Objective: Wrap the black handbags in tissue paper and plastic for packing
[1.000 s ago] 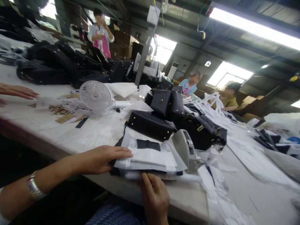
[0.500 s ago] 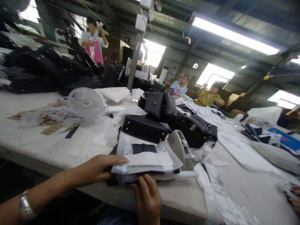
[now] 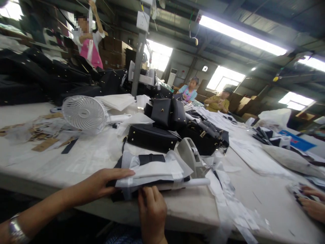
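At the table's near edge lies a black bag (image 3: 152,158), partly wrapped in white tissue paper (image 3: 157,171). My left hand (image 3: 108,183) grips its left end, fingers over the top of the paper and thumb below. On the near side, my right hand (image 3: 152,208) has curled fingers pressed to the bag's front edge; its fingertips are partly hidden there. A white rolled tube (image 3: 196,182) sticks out at the bag's right end. Just behind stands a grey tape dispenser (image 3: 189,154).
Black handbags (image 3: 152,138) are heaped behind my hands. To the left are a white fan (image 3: 85,113) and paper tags (image 3: 45,144). White strips (image 3: 232,195) trail over the right edge. Another person's hands (image 3: 312,201) work at far right; several people stand farther back.
The view has shifted slightly, so the table scene sits more to the left. Both my hands stay on the wrapped bag. A co-worker at the back has raised an arm higher.
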`<state>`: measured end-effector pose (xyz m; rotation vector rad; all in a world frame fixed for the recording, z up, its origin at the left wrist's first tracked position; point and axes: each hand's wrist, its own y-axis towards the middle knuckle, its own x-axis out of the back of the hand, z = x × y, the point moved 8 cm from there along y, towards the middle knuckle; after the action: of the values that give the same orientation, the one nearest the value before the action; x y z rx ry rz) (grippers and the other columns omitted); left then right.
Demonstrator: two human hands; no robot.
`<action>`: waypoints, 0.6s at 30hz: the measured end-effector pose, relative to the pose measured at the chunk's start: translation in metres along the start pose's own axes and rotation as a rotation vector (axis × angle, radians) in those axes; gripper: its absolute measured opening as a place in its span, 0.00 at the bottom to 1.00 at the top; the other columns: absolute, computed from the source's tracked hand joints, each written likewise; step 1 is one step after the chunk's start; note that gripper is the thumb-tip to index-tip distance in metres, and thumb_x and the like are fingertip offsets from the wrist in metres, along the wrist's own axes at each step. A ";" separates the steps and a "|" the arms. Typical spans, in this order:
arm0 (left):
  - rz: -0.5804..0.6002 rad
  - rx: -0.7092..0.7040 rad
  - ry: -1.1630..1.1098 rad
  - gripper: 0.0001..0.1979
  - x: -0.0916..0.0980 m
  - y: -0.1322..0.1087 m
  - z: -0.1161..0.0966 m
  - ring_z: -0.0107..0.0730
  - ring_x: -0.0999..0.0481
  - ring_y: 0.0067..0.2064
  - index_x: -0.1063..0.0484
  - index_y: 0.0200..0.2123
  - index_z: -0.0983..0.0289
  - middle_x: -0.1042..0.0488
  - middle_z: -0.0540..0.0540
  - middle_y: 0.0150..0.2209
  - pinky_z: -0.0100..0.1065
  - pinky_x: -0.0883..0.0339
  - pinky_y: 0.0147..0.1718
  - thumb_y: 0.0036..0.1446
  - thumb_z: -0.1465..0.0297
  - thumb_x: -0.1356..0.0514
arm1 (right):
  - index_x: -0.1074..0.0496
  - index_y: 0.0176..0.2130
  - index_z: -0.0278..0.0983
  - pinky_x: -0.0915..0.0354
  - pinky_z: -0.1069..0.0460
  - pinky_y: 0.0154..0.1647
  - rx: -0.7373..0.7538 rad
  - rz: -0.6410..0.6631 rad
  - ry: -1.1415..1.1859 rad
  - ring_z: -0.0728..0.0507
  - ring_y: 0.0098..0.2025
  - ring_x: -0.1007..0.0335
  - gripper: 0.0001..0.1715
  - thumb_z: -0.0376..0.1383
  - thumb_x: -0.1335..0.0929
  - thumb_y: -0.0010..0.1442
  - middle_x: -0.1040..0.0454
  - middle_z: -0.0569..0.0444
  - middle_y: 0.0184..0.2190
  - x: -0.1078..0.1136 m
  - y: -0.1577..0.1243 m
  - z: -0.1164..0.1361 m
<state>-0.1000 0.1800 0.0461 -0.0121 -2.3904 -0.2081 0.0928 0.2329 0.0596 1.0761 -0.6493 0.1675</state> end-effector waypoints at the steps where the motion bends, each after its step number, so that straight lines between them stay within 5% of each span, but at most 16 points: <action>1: -0.002 0.006 -0.002 0.27 0.001 0.000 0.000 0.45 0.28 0.64 0.32 0.64 0.51 0.29 0.51 0.64 0.42 0.38 0.64 0.63 0.69 0.38 | 0.28 0.34 0.39 0.38 0.52 0.26 0.006 -0.002 -0.003 0.44 0.25 0.29 0.20 0.37 0.41 0.75 0.28 0.54 0.25 -0.001 -0.001 0.001; 11: 0.012 0.063 -0.016 0.23 0.006 0.003 -0.004 0.44 0.25 0.61 0.29 0.62 0.53 0.26 0.51 0.61 0.37 0.35 0.61 0.64 0.64 0.39 | 0.22 0.47 0.35 0.29 0.52 0.35 0.216 -0.084 0.159 0.44 0.34 0.22 0.15 0.30 0.38 0.73 0.20 0.47 0.35 0.004 -0.013 0.006; 18: 0.013 0.046 -0.033 0.24 0.002 0.002 0.004 0.45 0.26 0.62 0.32 0.64 0.49 0.27 0.49 0.62 0.39 0.35 0.62 0.65 0.65 0.39 | 0.22 0.41 0.39 0.32 0.53 0.30 -0.031 0.035 0.193 0.44 0.30 0.23 0.16 0.34 0.39 0.74 0.23 0.51 0.30 -0.012 -0.001 0.002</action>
<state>-0.1037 0.1827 0.0446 -0.0100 -2.4266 -0.1473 0.0823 0.2328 0.0526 1.0053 -0.4960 0.2873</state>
